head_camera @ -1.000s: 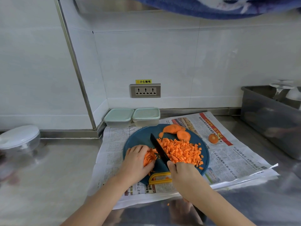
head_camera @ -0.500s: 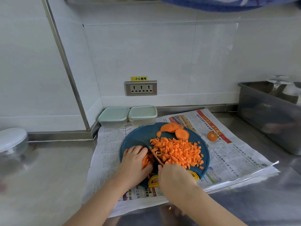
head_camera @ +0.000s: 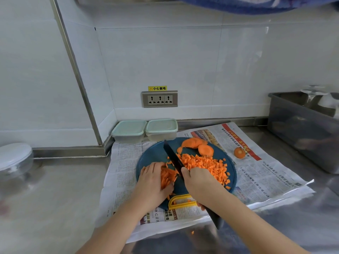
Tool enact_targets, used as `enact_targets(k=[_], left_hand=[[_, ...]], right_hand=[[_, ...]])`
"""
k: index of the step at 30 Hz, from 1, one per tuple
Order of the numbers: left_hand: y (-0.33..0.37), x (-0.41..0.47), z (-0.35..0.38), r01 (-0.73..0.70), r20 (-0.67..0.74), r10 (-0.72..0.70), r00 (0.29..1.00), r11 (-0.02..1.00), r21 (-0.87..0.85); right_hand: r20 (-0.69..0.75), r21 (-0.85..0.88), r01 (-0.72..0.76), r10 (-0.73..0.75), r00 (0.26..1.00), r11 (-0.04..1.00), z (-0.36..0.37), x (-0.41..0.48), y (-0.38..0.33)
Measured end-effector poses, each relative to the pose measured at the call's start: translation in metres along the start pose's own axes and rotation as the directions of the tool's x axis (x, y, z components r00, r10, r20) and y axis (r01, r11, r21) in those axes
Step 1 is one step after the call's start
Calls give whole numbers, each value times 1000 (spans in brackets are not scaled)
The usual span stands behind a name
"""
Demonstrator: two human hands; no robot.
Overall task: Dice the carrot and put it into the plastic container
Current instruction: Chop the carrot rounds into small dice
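Currently about midway. On the board, the diced pile sits at 3 o'clock and uncut slices at 12. The lidded containers hold nothing visible. My left hand clamps strips at 9. My right hand grips the knife.

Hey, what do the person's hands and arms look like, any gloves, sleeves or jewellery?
The left hand and right hand are bare: no gloves or rings visible. The left forearm and right forearm are bare too, with no sleeve, watch or bracelet in view.
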State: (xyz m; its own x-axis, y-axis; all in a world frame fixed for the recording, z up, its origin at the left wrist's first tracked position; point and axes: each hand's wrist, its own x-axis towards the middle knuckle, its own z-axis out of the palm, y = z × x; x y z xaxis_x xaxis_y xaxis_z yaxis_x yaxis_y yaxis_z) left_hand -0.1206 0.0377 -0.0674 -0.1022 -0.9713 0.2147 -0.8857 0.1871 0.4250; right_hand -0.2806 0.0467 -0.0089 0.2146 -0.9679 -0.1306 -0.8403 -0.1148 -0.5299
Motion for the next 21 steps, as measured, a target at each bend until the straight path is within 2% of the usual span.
enact_targets(k=[4,10,12,16,21], left_hand=[[2,-1,0,1,-25,0,1000,1000,23],[3,0,-3,-46,-20,47,999,997,58],[3,1,-4,-63,-13,65,998,995,75],[2,2,-1,-58,-37,60,997,996,71],[-1,5,3,-65,-43,68,997,996,66]], right_hand=[[-27,-92,18,-21,999,996,3,-5,4],[-46,43,48,-46,998,998,2,-21,-5],[-32,-16,41,-41,999,999,9,-18,-5],[-135,-191,40,-67,989,981,33,-16,-5],[-198,-206,20,-61,978,978,35,-21,-9]])
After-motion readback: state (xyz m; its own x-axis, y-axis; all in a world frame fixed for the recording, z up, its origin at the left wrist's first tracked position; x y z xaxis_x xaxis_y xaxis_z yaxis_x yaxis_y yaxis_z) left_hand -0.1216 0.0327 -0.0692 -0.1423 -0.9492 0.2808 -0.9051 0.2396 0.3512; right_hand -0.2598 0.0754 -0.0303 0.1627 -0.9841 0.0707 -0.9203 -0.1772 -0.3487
